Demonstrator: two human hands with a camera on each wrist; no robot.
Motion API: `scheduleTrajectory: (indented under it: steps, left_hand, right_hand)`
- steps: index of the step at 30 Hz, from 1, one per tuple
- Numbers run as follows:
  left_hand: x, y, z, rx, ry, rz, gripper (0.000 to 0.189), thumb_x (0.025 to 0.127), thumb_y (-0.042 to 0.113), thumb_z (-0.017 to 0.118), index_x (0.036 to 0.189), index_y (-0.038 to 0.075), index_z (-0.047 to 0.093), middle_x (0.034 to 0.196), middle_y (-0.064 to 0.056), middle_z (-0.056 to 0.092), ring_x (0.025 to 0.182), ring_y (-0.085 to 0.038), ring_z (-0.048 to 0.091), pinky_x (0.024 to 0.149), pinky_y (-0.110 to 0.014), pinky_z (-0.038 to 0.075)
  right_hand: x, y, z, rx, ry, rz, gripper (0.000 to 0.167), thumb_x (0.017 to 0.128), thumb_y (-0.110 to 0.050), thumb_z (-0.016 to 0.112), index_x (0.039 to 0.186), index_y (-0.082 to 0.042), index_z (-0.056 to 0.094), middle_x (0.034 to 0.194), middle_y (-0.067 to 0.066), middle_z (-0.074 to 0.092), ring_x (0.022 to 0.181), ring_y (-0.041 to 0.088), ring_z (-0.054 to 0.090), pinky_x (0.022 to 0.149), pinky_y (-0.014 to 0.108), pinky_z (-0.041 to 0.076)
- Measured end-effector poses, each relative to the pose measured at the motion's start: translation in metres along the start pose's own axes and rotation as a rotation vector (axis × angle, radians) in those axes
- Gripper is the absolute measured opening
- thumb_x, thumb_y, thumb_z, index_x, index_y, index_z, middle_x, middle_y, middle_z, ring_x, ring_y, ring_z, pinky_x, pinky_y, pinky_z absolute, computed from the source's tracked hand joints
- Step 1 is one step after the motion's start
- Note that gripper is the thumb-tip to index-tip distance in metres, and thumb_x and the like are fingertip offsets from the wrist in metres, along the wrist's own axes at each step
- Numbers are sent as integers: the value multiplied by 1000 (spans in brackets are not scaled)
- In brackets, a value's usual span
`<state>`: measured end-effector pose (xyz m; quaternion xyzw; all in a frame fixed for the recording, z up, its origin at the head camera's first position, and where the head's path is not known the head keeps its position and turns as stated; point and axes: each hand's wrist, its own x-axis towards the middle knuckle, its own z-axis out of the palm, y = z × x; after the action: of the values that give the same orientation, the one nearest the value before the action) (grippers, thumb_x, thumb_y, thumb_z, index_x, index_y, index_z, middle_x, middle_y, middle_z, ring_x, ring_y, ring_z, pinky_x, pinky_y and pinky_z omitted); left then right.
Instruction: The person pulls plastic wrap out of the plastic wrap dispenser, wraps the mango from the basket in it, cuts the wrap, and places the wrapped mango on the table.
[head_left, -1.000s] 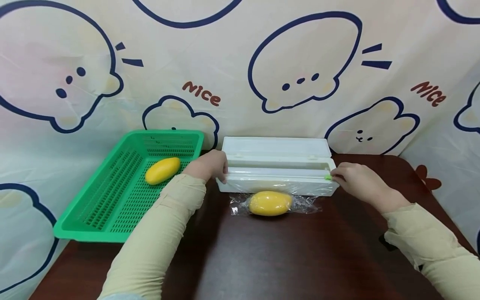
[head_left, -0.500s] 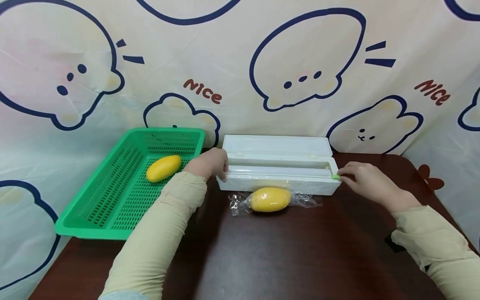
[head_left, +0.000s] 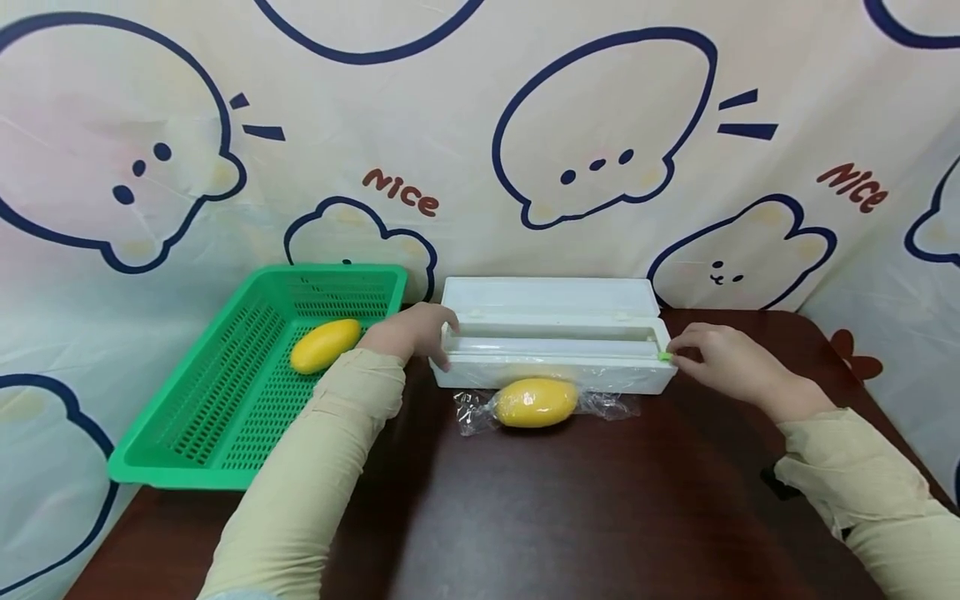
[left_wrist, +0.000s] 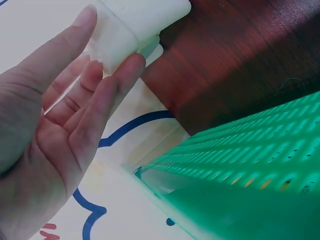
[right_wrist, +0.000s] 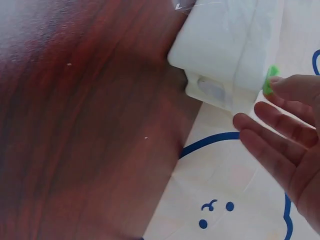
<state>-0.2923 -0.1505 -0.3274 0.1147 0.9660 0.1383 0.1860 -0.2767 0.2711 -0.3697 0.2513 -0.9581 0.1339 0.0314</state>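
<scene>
A white cling film box [head_left: 555, 372] stands with its lid raised at the back of the table, a roll inside it. At its left end, my left hand [head_left: 414, 332] has thumb and fingers spread apart; in the left wrist view the fingertips [left_wrist: 131, 64] reach the box's end. By the right end is my right hand [head_left: 723, 362], its thumb and forefinger pinching a small green slider [right_wrist: 270, 80] on the box's edge. A yellow mango-shaped fruit [head_left: 537, 403], wrapped in clear film [head_left: 476, 413], lies against the box front.
To the left stands a green perforated basket [head_left: 187, 477] holding another yellow fruit [head_left: 326, 346]. My left forearm passes over the basket's right side. A printed cloth [head_left: 465, 158] hangs behind the dark wooden table [head_left: 570, 517].
My right hand has shifted right with the green slider, to the box's right end. My left hand's thumb and fingers have spread apart at the left end. The wrapped fruit has rolled slightly.
</scene>
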Motion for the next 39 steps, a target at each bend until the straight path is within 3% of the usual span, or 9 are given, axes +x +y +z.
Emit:
scheduleTrajectory:
  steps: [3, 6, 8, 13, 16, 19, 25, 32, 39]
  left_hand:
    - [-1, 0, -3, 23, -3, 8, 71, 83, 10, 85, 146, 4, 53, 144, -20, 54, 116, -32, 55, 98, -40, 49]
    - [-2, 0, -8, 49, 21, 20, 68, 83, 12, 85, 144, 4, 56, 144, -19, 55, 122, -33, 54, 104, -43, 46]
    - [-3, 6, -14, 57, 53, 36, 62, 85, 13, 84, 141, 3, 59, 143, -19, 56, 126, -33, 52, 106, -44, 45]
    - [-1, 44, -24, 61, 113, 108, 46, 89, 11, 80, 132, 2, 66, 134, -15, 63, 121, -30, 57, 102, -42, 47]
    - [5, 68, -15, 87, 113, 151, 37, 89, 13, 80, 124, 3, 70, 126, -11, 67, 111, -26, 61, 95, -39, 50]
    - [9, 79, 3, 90, 105, 154, 31, 89, 15, 81, 117, 5, 73, 119, -8, 69, 102, -22, 61, 88, -37, 51]
    - [5, 73, 34, 106, 135, 108, 23, 88, 15, 82, 109, 10, 74, 114, -3, 70, 95, -19, 61, 81, -36, 54]
    - [-1, 63, 52, 144, 253, 170, 17, 92, 1, 70, 106, 9, 74, 111, -6, 71, 95, -21, 64, 80, -36, 55]
    - [-8, 53, 68, 175, 362, 205, 22, 95, -2, 61, 79, 12, 64, 80, 0, 61, 71, -16, 54, 62, -33, 47]
  right_hand:
    - [1, -5, -3, -4, -23, 21, 34, 93, -13, 75, 120, 6, 70, 109, 18, 70, 84, 24, 62, 76, 46, 57]
    - [5, -15, -5, -31, -18, 1, 43, 92, -18, 76, 126, 7, 67, 111, 20, 69, 88, 28, 62, 78, 48, 55]
    - [8, -25, -4, -53, 7, -44, 41, 91, -19, 77, 123, 5, 69, 113, 20, 69, 96, 31, 63, 83, 50, 54]
    - [26, -58, 10, -74, 43, -175, 29, 89, -21, 82, 110, -3, 74, 109, 13, 69, 104, 32, 63, 88, 50, 53]
    - [39, -74, 24, -83, 41, -234, 26, 88, -22, 83, 106, -6, 72, 105, 9, 68, 99, 28, 64, 84, 46, 55]
    - [49, -84, 36, -83, 35, -275, 25, 87, -20, 84, 102, -7, 70, 100, 7, 67, 89, 23, 63, 78, 41, 56]
    - [52, -94, 44, -65, 61, -290, 22, 84, -11, 85, 98, -8, 69, 95, 5, 67, 83, 19, 61, 75, 35, 56]
    - [45, -90, 46, -50, 124, -304, 19, 84, 4, 79, 97, -5, 68, 86, 5, 65, 76, 19, 62, 68, 35, 55]
    - [38, -89, 48, -24, 90, -250, 15, 86, 3, 77, 98, -5, 72, 82, 2, 64, 71, 15, 57, 65, 32, 54]
